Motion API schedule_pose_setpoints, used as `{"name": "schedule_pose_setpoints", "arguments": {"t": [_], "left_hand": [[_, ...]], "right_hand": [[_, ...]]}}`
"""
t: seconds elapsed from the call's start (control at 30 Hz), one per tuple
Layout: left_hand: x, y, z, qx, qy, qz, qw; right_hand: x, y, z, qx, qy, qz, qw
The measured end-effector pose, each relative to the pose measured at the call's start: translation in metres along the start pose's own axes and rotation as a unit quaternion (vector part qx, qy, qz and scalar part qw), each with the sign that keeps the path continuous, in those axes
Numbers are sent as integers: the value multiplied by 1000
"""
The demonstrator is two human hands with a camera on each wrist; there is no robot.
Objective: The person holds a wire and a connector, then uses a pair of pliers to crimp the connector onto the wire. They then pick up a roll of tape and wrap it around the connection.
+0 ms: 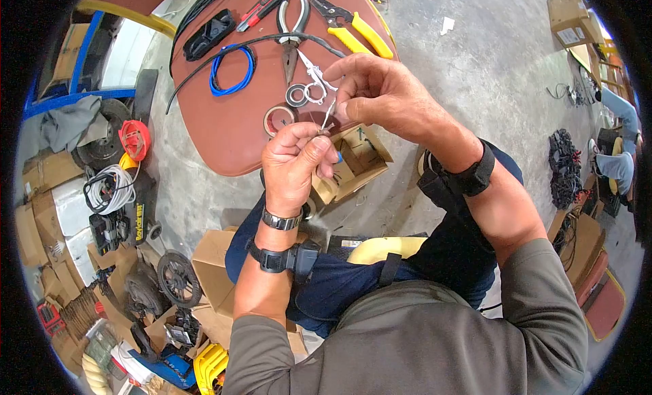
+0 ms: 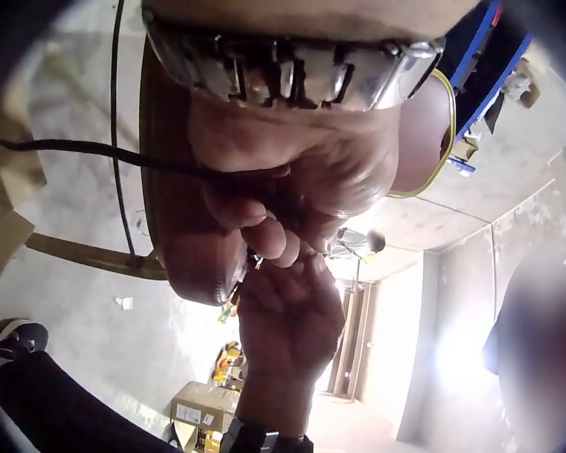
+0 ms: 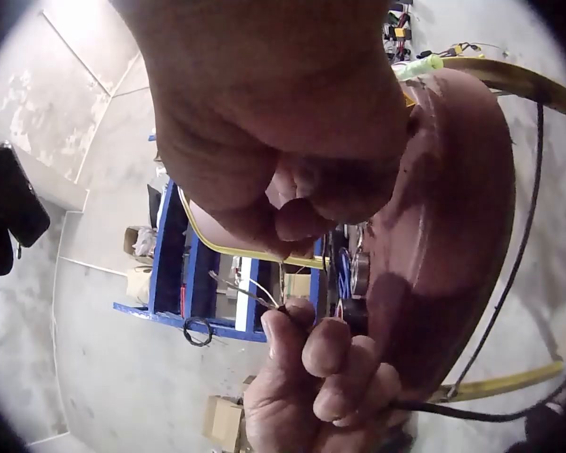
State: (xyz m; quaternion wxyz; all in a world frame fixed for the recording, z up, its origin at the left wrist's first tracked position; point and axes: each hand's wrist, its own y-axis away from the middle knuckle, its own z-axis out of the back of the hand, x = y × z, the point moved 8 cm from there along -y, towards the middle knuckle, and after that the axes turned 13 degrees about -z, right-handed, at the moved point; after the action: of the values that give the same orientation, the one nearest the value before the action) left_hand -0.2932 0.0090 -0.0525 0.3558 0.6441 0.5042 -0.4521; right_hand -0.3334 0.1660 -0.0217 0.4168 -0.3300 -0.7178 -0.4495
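My left hand [image 1: 295, 160] grips the end of a black cable [image 3: 472, 411], its thumb and forefinger close below the bared end. Several thin wires [image 3: 255, 291] fan out above those fingertips. Just over them, my right hand [image 1: 384, 99] pinches a pale twisted strand [image 1: 330, 112] between thumb and forefinger. In the left wrist view the cable runs out of the left palm, whose fingers partly hide the wires. Beyond the hands, white scissors [image 1: 314, 79], grey-handled pliers [image 1: 291, 38] and a roll of tape [image 1: 279, 120] lie on a reddish-brown seat [image 1: 224, 133].
Yellow-handled wire strippers [image 1: 360, 35], a blue wire coil [image 1: 232, 70], a black plastic part [image 1: 210, 35] and a red cutter [image 1: 265, 8] lie farther back. An open cardboard box [image 1: 356, 165] stands below the hands. Wheels [image 1: 178, 279] and boxes crowd the left floor.
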Motion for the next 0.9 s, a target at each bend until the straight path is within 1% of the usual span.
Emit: {"name": "schedule_pose_setpoints", "arguments": {"t": [0.07,0.33,0.47,0.57,0.67,0.77,0.9], "left_hand": [[0,1,0,8,-24,-3,1000],[-6,3,-7,20,-105,-30,994],[-6,4,-11,21,-116,-48,992],[-5,4,-11,14,-116,-49,992],[-4,5,-10,14,-122,-47,991],[-4,5,-11,16,-127,-47,991],[-4,5,-10,13,-106,-48,993]], "right_hand": [[-2,-2,-1,5,23,3,1000],[-1,-2,-3,11,43,23,999],[-2,-1,-6,18,54,37,998],[-1,0,-9,3,74,25,997],[2,3,-12,6,103,37,994],[2,3,-12,2,107,66,992],[1,4,-14,18,98,39,994]]}}
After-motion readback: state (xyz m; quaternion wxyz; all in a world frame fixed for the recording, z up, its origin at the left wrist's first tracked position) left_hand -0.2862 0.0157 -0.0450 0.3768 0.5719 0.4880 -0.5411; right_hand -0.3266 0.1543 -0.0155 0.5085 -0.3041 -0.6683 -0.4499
